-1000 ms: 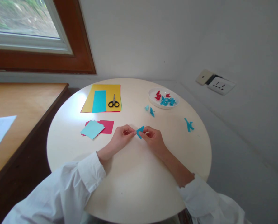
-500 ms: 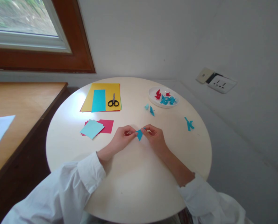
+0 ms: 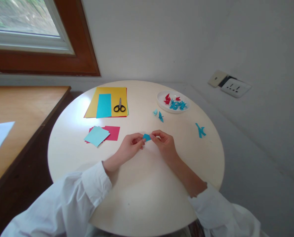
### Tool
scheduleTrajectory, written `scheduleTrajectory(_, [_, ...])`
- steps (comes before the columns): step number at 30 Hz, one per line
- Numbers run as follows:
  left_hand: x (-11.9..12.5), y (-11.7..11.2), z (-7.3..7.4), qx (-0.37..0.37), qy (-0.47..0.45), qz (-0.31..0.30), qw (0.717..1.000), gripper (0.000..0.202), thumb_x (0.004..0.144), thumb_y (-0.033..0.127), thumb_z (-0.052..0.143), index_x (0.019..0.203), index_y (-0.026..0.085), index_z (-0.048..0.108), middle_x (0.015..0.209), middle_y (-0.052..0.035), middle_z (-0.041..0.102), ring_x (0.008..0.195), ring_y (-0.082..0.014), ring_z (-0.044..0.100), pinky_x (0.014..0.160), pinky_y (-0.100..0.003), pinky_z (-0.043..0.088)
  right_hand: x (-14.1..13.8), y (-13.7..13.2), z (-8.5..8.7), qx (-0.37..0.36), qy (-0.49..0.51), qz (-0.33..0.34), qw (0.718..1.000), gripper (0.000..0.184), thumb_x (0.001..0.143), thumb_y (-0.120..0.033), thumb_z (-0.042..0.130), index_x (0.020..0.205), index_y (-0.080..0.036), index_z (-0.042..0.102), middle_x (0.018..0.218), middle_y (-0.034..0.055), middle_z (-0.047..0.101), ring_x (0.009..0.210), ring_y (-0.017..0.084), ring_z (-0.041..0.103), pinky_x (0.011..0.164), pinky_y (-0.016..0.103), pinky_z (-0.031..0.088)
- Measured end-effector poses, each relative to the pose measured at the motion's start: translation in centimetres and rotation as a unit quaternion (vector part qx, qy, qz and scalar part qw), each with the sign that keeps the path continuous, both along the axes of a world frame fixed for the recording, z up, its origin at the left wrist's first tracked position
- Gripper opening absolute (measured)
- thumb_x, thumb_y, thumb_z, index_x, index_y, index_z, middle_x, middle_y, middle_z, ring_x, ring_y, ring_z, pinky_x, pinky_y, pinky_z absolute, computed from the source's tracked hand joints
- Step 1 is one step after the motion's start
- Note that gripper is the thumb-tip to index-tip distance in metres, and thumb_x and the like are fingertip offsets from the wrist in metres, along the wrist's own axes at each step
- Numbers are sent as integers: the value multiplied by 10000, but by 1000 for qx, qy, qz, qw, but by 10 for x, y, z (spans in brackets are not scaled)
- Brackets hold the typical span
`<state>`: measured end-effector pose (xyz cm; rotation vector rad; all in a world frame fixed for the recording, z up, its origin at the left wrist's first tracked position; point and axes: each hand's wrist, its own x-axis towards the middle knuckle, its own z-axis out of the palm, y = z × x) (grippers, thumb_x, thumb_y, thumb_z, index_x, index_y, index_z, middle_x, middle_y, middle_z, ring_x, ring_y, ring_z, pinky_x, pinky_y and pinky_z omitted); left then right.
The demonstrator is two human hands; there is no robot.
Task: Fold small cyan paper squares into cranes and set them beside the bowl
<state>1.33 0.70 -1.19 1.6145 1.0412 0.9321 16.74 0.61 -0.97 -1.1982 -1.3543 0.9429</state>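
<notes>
A small folded piece of blue paper is held between my two hands over the middle of the round table. My left hand pinches its left side between thumb and fingers. On its right side, the thumb and forefinger of my right hand grip it. Beyond my hands lie a pale blue folded paper piece and a blue paper crane. Square paper sheets, light blue over pink, rest left of my left hand.
A white plate holds several red and blue paper cranes. Black-handled scissors and a blue paper strip lie on yellow sheets. Blue paper scraps are at the right. A wooden desk stands at the left.
The blue paper pointed downward as a triangle before; now it shows as a smaller, flatter shape between my fingertips. Both hands stay in nearly the same place.
</notes>
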Motion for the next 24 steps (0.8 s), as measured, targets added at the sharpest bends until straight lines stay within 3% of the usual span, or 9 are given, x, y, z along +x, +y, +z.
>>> scheduleTrajectory(4, [-1,-3,5,80,42,38,995,232,813,322,483,683,150,567,595,7,525,551,-94,430,500,-216,336,-1,-2,0,13,-33,15,999,152,698,-340,609,688,-188,613,728,24,624,653,139,539,593,266,420])
scheduleTrajectory(9, [-2,-5,8,154,98,22,983,181,815,224,454,694,161,574,641,-12,562,579,-103,445,540,-226,357,-1,-2,0,48,-44,46,997,123,707,-320,614,683,-200,602,724,21,607,684,147,541,600,269,412])
scheduleTrajectory(15, [-3,-4,4,171,106,34,979,198,823,254,470,669,169,562,660,-17,566,589,-108,463,547,-229,366,-1,-3,1,55,-53,52,996,118,728,-313,593,692,-200,585,717,17,595,686,147,537,607,271,413])
scheduleTrajectory(19, [-3,-4,3,169,120,4,978,206,822,209,447,650,171,553,652,-14,568,593,-109,480,556,-224,368,-1,-5,2,61,-72,63,994,101,737,-296,586,700,-202,588,721,17,601,693,148,541,609,272,407])
scheduleTrajectory(24, [-2,-3,3,132,123,32,983,278,821,331,487,608,161,539,597,-4,553,552,-104,456,517,-223,343,-1,-4,1,58,-47,35,997,141,729,-301,586,642,-192,561,662,3,576,636,134,526,594,271,409])
